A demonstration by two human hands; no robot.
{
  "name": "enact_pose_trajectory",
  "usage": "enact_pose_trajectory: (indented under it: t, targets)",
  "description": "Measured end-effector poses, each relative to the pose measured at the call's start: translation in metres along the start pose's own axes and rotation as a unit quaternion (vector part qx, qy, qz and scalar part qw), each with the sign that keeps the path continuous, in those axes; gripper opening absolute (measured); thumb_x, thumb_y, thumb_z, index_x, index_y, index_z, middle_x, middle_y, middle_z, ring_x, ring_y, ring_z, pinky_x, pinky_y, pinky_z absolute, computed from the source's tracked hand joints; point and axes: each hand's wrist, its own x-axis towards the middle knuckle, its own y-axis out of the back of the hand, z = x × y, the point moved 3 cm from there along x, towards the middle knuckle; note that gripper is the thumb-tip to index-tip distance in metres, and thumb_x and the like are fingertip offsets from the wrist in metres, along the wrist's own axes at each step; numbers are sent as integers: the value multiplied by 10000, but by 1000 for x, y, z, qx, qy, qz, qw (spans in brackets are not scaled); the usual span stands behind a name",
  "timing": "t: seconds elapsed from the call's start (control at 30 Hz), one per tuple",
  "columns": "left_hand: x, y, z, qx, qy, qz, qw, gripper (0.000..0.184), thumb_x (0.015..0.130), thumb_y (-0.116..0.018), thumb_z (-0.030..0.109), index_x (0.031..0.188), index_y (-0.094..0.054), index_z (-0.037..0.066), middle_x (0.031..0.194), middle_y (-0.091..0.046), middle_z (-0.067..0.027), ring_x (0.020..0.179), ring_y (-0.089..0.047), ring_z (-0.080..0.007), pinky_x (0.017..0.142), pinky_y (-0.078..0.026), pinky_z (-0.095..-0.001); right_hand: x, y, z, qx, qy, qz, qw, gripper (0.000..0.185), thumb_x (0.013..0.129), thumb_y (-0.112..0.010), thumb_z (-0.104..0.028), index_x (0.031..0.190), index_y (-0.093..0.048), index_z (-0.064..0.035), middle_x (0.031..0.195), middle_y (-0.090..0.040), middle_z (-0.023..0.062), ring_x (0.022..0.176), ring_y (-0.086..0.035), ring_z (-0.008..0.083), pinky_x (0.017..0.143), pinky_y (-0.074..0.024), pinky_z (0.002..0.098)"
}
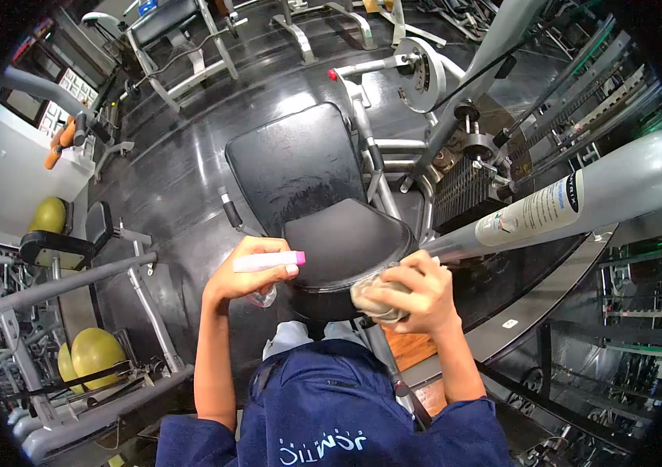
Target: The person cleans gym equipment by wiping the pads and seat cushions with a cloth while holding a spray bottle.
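My left hand [249, 272] is closed around a spray bottle with a white and pink trigger head [267, 261]; part of its clear body [265, 296] shows below my fingers. In my right hand [422, 292] is a crumpled greyish cloth [378, 296], bunched under the fingers. Both hands are above the near side of a gym machine's black padded seat [346, 241]. Behind the seat lies a larger black pad [296, 163] with dull, wet-looking or worn marks on its lower part.
A thick grey machine post [619, 191] with a label crosses on the right, near my right hand. A weight stack [471, 191] stands beyond it. At left are a grey rail frame [66, 292] and yellow-green balls [97, 358]. A bench [163, 27] stands at the back.
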Motion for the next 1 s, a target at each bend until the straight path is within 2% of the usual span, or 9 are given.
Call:
enact_pose_trajectory:
  t: [0.2, 0.37, 0.5, 0.53, 0.6, 0.73, 0.8, 0.93, 1.0]
  targets:
    - [18, -8, 15, 77, -6, -23, 997, 258, 899, -731, 230, 787, -631, 21, 632, -565, -7, 490, -542, -80, 438, -392, -255, -11, 4, 35, 95, -20, 28, 995, 433, 460, -838, -259, 887, -764, -258, 919, -668, -51, 824, -594, 219, 677, -527, 346]
    - [26, -9, 18, 109, -15, -47, 993, 278, 914, -733, 239, 764, -611, 38, 601, -528, 12, 492, -539, -72, 441, -389, -250, -45, -19, 81, 182, -124, 146, 964, 344, 528, -819, -180, 868, -768, -161, 872, -662, 20, 815, -584, 245, 734, -497, 366]
    - [30, -9, 19, 106, 19, -43, 993, 272, 904, -760, 249, 762, -640, 51, 597, -537, 29, 513, -473, -50, 466, -341, -263, -38, -16, 77, 172, -202, 127, 956, 343, 529, -801, -113, 868, -767, -153, 859, -655, 43, 824, -587, 264, 735, -495, 377]
    - [32, -8, 19, 105, 18, -42, 993, 272, 904, -760, 249, 762, -640, 51, 597, -537, 29, 513, -473, -50, 466, -341, -263, -34, -12, 70, 172, -202, 126, 956, 343, 529, -801, -113, 868, -767, -153, 859, -655, 43, 824, -587, 264, 735, -495, 377]
    - [40, -11, 24, 238, -91, -68, 965, 274, 889, -764, 252, 770, -651, 33, 627, -556, -3, 562, -499, -76, 507, -365, -284, -26, -3, 54, 182, -165, 105, 963, 370, 505, -815, -126, 870, -769, -159, 863, -659, 35, 838, -591, 263, 736, -501, 374]
    - [52, -13, 40, 241, -79, -95, 963, 271, 876, -765, 246, 778, -656, 18, 659, -575, -28, 597, -519, -96, 537, -382, -300, -27, -3, 51, 176, -118, 98, 972, 393, 484, -828, -167, 874, -773, -172, 869, -665, 7, 823, -594, 256, 742, -506, 377]
    - [59, -13, 45, 244, -122, -98, 957, 260, 875, -761, 234, 786, -659, 12, 664, -583, -36, 593, -523, -109, 539, -387, -303, -34, -12, 68, 196, -109, 109, 968, 362, 506, -819, -176, 864, -768, -156, 866, -667, 23, 813, -594, 253, 738, -501, 368]
    - [72, -16, 47, 240, -117, -104, 958, 257, 873, -762, 227, 780, -660, 10, 673, -592, -46, 593, -532, -118, 542, -394, -308, -44, -34, 94, 237, -200, 161, 937, 230, 621, -725, -71, 849, -747, -76, 847, -681, 73, 800, -625, 246, 757, -507, 352]
    - [78, -20, 48, 252, -105, -100, 957, 251, 867, -767, 217, 773, -662, 9, 679, -594, -52, 591, -538, -130, 543, -397, -311, -47, -43, 104, 313, -302, 176, 883, 187, 683, -662, -3, 853, -735, -34, 833, -695, 85, 793, -654, 220, 764, -517, 330]
